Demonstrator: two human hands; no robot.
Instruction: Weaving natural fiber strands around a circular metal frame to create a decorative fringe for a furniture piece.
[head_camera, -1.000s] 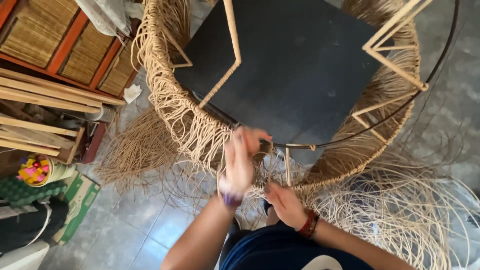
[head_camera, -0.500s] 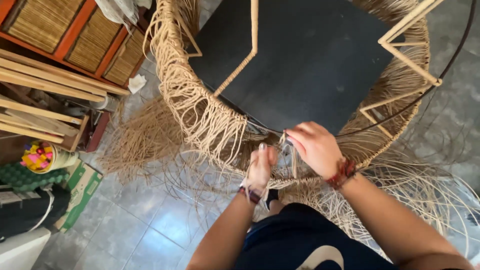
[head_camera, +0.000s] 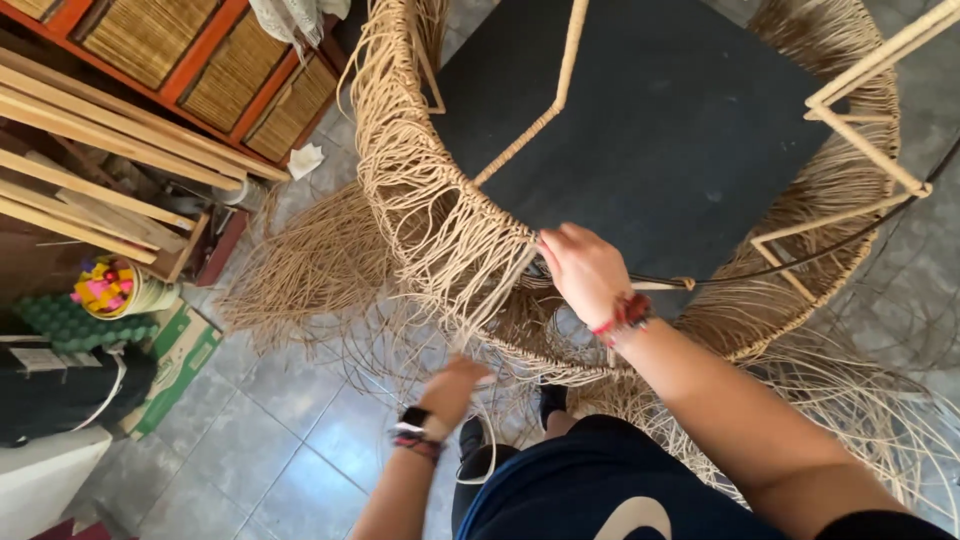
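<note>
Frame (head_camera: 560, 110) left side woven, right still bare; right hand (head_camera: 585, 270) pinches cord at rim, left hand (head_camera: 455, 385) grips strand (head_camera: 505, 290) below it.

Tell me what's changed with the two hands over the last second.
The left hand dropped from the rim, pulling a cord down toward the body. The right hand rose from below onto the rim. The woven frame and loose strands on the floor stayed put.

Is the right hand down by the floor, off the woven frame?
No, the right hand grips the woven frame's rim; the left hand is the lower one.
</note>
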